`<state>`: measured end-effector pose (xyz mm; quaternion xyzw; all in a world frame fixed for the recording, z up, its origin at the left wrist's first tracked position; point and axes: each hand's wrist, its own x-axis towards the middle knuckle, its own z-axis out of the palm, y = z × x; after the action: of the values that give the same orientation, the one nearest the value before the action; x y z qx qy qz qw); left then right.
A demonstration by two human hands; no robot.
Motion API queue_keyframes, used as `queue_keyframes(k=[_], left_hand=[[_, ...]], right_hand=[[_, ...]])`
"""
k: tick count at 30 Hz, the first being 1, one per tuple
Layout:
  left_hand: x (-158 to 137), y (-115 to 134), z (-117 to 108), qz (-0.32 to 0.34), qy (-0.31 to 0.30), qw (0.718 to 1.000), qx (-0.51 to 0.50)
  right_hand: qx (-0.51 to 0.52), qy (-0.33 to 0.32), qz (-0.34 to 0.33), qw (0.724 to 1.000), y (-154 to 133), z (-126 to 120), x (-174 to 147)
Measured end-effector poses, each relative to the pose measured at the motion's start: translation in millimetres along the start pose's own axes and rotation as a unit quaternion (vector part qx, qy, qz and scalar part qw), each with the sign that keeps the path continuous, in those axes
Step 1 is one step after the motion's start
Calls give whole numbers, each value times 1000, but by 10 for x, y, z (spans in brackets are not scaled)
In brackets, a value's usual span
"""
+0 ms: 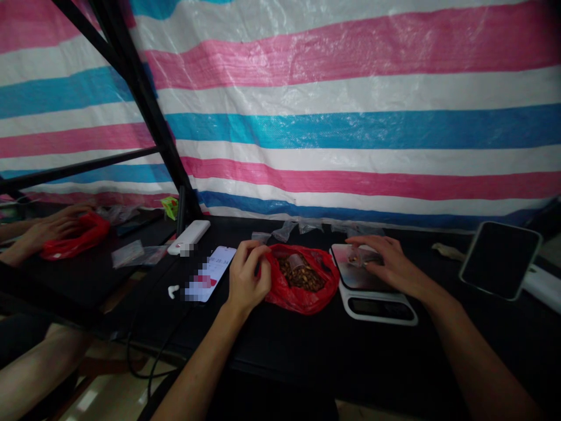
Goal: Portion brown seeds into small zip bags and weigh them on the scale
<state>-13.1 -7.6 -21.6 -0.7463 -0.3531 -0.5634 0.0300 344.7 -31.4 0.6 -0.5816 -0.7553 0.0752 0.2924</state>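
Observation:
My left hand (249,275) has its fingers curled on the left rim of a red plastic bag (302,304). The bag stands open and holds many small brown pieces, like seeds or pellets, with a small clear plastic cup (296,261) lying among them. On the right, my right hand (388,260) is over the plate of a white kitchen scale (346,298). Its thumb and fingers are around a small clear plastic bag (354,257) with something brown inside, at the plate. The scale's display looks dark, and no reading can be made out.
A phone (219,269), a white earbud (173,290) and a white power bank (189,237) lie left. Clear bags (284,231) line the back by a striped sheet (350,128). A dark-screened device (501,260) stands right. Another person's hands (56,228) work at a red bag, far left.

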Motion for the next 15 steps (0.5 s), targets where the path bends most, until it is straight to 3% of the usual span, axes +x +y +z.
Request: queue_keyframes(k=[4, 8, 12, 15], left_hand=[[5, 45, -13, 26, -2, 999, -30], [46, 255, -82, 27, -24, 996, -81], [37, 545, -85, -24, -160, 976, -146], [-33, 651, 4, -52, -250, 950, -178]], right_hand=[[59, 27, -7, 998, -180, -21, 35], [160, 106, -17, 981, -478, 34, 31], [256, 102, -8, 961, -814, 266, -29], [357, 32, 11, 933, -1010, 445, -96]])
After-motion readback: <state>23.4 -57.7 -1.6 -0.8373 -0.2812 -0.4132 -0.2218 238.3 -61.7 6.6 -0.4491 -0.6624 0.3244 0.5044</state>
